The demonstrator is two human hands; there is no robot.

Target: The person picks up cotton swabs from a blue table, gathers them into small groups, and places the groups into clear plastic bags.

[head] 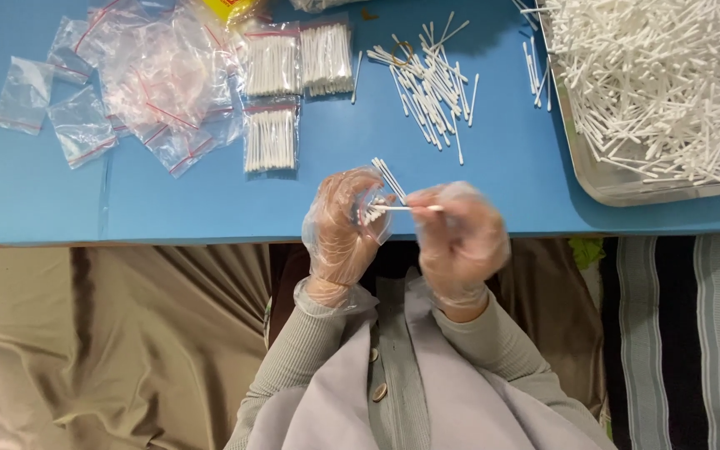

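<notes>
Left hand [342, 223] grips a small bundle of cotton swabs [383, 187], fingers curled tight around it. Right hand [458, 237] pinches a single swab [406, 207], long axis lying sideways, tip pointing left at the bundle just beside it.

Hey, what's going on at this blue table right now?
A person in thin clear gloves holds a small bunch of cotton swabs in the left hand, while the right hand pinches a single swab against it. Filled bags, empty bags, loose swabs and a metal tray heaped with swabs lie on the table.
</notes>
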